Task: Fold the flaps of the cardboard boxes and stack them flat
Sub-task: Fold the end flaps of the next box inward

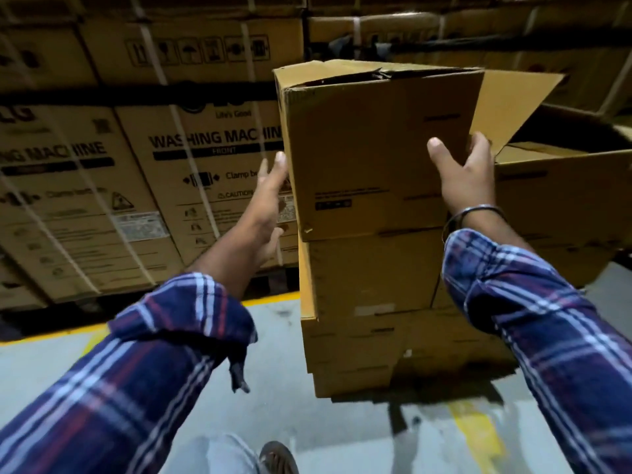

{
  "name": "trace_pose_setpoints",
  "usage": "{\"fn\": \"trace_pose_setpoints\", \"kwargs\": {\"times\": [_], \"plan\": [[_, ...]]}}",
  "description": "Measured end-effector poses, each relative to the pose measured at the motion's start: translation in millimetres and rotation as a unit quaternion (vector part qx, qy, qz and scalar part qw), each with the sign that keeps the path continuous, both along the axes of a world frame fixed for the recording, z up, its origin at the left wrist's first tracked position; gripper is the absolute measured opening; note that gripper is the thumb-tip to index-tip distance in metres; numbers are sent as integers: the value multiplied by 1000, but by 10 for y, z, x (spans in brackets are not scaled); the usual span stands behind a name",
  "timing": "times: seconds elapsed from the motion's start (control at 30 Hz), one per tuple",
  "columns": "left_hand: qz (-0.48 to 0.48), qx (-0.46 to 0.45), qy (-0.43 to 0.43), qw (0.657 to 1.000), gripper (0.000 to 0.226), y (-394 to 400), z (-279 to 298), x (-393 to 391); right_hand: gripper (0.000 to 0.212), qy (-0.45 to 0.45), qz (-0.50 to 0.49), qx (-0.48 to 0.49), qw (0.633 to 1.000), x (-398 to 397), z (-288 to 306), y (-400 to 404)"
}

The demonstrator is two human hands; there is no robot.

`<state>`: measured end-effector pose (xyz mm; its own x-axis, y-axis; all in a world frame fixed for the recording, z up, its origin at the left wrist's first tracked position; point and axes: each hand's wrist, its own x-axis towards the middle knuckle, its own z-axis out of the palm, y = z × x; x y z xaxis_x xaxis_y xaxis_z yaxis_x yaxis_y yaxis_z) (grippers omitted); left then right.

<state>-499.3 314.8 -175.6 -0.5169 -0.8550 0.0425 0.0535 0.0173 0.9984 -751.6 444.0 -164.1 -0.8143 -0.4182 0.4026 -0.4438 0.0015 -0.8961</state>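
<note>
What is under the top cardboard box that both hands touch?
Under the top box stands a stack of more cardboard boxes on the floor. Their tops are covered.

Floor (pixel 51 367): grey concrete, yellow lines (pixel 475 436) painted at 9 and 5 o'clock.
Stack (pixel 369 323): plain cartons at centre, lowest one on floor; top box (pixel 372 148) sits on it, one flap open toward 2 o'clock.
Open carton (pixel 561 200): 3 o'clock, just beside stack.
Strapped cartons (pixel 119 186): washing-machine print, 9 to 12 o'clock, base contact unclear.
Foot (pixel 277 458): 6 o'clock, on floor.
</note>
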Motion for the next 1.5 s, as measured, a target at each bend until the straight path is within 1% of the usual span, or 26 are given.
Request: {"fn": "trace_pose_setpoints", "kwargs": {"times": [0.03, 0.13, 0.17, 0.23, 0.3, 0.33, 0.43, 0.53, 0.67, 0.77, 0.83, 0.9, 0.97, 1.0, 1.03, 1.1, 1.13, 1.2, 1.27, 1.3, 1.4, 1.43, 1.5], "plan": [[-3, 14, 4, 1000, 84, -14, 4, -41, 86, -14, -2, 3, 1000, -32, 20, -28], [-16, 35, 22, 999, 70, 29, 48, -153, 84, -75, 13, 3, 997, -56, 53, -93], [-18, 43, 29, 998, 70, 43, 43, -199, 84, -85, 16, 1, 996, -51, 48, -115], [-28, 56, 36, 997, 80, 89, 39, -262, 84, -90, 17, -15, 996, -46, 44, -163], [-16, 55, 45, 997, 97, 85, -24, -313, 77, -108, 18, -47, 993, -24, 51, -204], [-6, 47, 58, 997, 99, 58, -71, -320, 72, -117, 23, -64, 991, -7, 53, -220], [27, 37, 69, 997, 96, 26, -125, -292, 62, -132, 36, -96, 986, 67, 40, -204], [28, 22, 87, 996, 99, 67, -91, -191, 61, -124, 48, -94, 987, 191, 33, -145], [48, 26, 116, 992, 95, 24, -108, 59, 58, -124, 74, -112, 983, 445, 38, -115], [58, 29, 92, 994, 94, 29, -185, 261, 48, -129, 86, -126, 980, 600, -35, -112], [67, 34, 100, 992, 83, 80, -200, 367, 43, -123, 74, -124, 982, 646, -105, -101], [70, 40, 114, 990, 70, 105, -219, 411, 49, -107, 55, -116, 986, 652, -165, -72], [88, 38, 107, 990, 62, 118, -279, 420, 62, -72, 31, -90, 993, 611, -179, -51], [112, 42, 101, 988, 62, 120, -316, 412, 70, -37, 12, -72, 997, 580, -154, -53], [146, 63, 100, 982, 65, 84, -390, 399, 78, 12, -13, -54, 998, 556, -111, -61], [193, 156, 121, 961, 78, 10, -566, 347, 87, 147, -64, -37, 986, 534, 45, -83], [198, 217, 137, 946, 83, 0, -645, 319, 87, 224, -80, -32, 971, 548, 143, -97], [171, 327, 197, 908, 88, 0, -807, 234, 83, 364, -98, 7, 926, 597, 357, -135], [139, 377, 256, 879, 89, 81, -936, 144, 80, 475, -108, 72, 870, 643, 545, -187], [123, 388, 277, 870, 90, 123, -973, 92, 80, 507, -97, 97, 851, 662, 622, -213], [87, 405, 350, 840, 100, 193, -1008, -72, 82, 547, -21, 168, 820, 678, 768, -322], [81, 411, 371, 829, 105, 228, -988, -120, 84, 551, -15, 190, 812, 690, 796, -352], [77, 418, 401, 812, 116, 281, -972, -211, 86, 545, -15, 210, 811, 762, 840, -404]]}}
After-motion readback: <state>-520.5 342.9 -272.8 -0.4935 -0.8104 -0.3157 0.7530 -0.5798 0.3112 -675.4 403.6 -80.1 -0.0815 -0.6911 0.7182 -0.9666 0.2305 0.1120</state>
